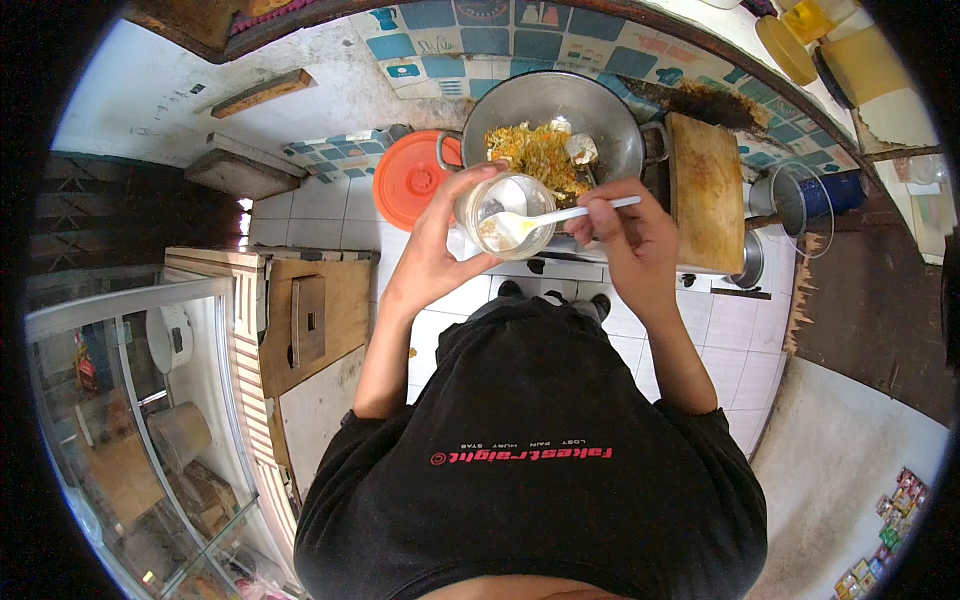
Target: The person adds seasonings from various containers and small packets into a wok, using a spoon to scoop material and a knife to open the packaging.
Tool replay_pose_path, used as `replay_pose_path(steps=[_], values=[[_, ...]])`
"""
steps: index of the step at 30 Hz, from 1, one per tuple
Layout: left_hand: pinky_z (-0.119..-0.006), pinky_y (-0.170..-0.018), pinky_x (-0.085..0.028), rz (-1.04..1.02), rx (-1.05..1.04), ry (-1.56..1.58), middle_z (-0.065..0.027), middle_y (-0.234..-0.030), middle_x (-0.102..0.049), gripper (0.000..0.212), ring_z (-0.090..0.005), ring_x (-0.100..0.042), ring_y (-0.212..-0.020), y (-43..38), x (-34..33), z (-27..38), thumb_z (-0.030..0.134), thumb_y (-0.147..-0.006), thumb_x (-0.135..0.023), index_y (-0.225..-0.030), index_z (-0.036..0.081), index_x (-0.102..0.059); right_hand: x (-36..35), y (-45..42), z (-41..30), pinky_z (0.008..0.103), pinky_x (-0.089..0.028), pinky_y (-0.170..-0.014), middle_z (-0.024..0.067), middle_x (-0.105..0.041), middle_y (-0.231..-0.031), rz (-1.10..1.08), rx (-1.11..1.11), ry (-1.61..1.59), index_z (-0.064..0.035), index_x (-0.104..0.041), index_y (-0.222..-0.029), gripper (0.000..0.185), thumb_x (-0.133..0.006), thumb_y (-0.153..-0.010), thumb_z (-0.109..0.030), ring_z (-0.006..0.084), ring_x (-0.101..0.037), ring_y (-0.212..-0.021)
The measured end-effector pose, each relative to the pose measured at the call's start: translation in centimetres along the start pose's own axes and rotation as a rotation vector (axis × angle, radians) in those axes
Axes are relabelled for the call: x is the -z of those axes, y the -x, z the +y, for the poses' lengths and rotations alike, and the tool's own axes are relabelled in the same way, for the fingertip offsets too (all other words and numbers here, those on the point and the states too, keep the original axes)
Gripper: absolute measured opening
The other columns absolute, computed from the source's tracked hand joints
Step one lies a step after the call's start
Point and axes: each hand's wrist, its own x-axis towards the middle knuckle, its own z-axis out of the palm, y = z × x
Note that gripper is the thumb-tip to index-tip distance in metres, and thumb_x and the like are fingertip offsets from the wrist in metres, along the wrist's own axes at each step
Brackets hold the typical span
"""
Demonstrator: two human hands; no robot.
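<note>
My left hand (442,240) grips a small clear jar (541,238) around its side, its mouth tipped up towards me. Pinched in my right hand (630,244) is a white plastic spoon (555,216). The spoon's bowl lies over the jar's mouth, and some pale powder seems to be about it; whether it touches the jar's wall I cannot tell. Just beyond both hands stands a large metal wok (517,101) holding chopped, shredded vegetables (529,150). A metal ladle (581,148) rests in the wok among the food, its handle partly hidden by my right hand.
An orange plastic lid (409,180) lies left of the wok. To the wok's right, a wooden board (705,191) stands beside the stove, near a clear round container (802,210). A wooden cabinet (322,322) and a glass display case (135,360) stand at my left.
</note>
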Motion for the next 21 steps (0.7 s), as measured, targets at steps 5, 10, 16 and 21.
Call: replay_pose_path(steps=[5, 10, 16, 21], values=[[-0.040, -0.111, -0.035, -0.008, 0.027, 0.028, -0.0174, -0.142, -0.044, 0.087, -0.0275, -0.043, -0.133, 0.3, 0.0, -0.6, 0.002, -0.064, -0.083, -0.138, 0.005, -0.036, 0.0, 0.0, 0.2, 0.0240, -0.053, -0.069, 0.0096, -0.068, -0.081, 0.000, 0.000, -0.002, 0.0006, -0.059, -0.099, 0.012, -0.057, -0.097, -0.011, 0.0109, -0.067, -0.076], [-0.040, -0.110, -0.035, -0.010, 0.044, 0.024, -0.0172, -0.142, -0.044, 0.089, -0.0273, -0.043, -0.133, 0.6, -0.3, -1.1, 0.004, -0.063, -0.085, -0.138, 0.005, -0.036, -0.4, 0.3, 0.5, 0.0243, -0.052, -0.069, 0.0086, -0.067, -0.080, -0.045, 0.073, 0.121, 0.0008, -0.059, -0.100, 0.012, -0.056, -0.097, -0.011, 0.0111, -0.067, -0.078], [-0.040, -0.111, -0.034, -0.039, 0.016, 0.089, -0.0167, -0.141, -0.045, 0.089, -0.0265, -0.044, -0.132, 1.1, -1.3, -1.7, 0.006, -0.063, -0.086, -0.138, 0.006, -0.037, -0.3, 1.3, 0.6, 0.0231, -0.048, -0.067, 0.0075, -0.065, -0.080, 0.052, -0.078, 0.023, 0.0000, -0.056, -0.100, 0.016, -0.052, -0.100, -0.015, 0.0090, -0.058, -0.070], [-0.041, -0.111, -0.034, -0.058, 0.058, -0.008, -0.0156, -0.141, -0.046, 0.088, -0.0262, -0.044, -0.132, 1.1, -1.7, -1.5, 0.008, -0.065, -0.086, -0.137, 0.006, -0.037, 0.6, 1.6, 1.0, 0.0238, -0.048, -0.066, 0.0087, -0.066, -0.080, 0.122, -0.070, -0.058, 0.0006, -0.056, -0.100, 0.015, -0.051, -0.100, -0.014, 0.0098, -0.058, -0.069]])
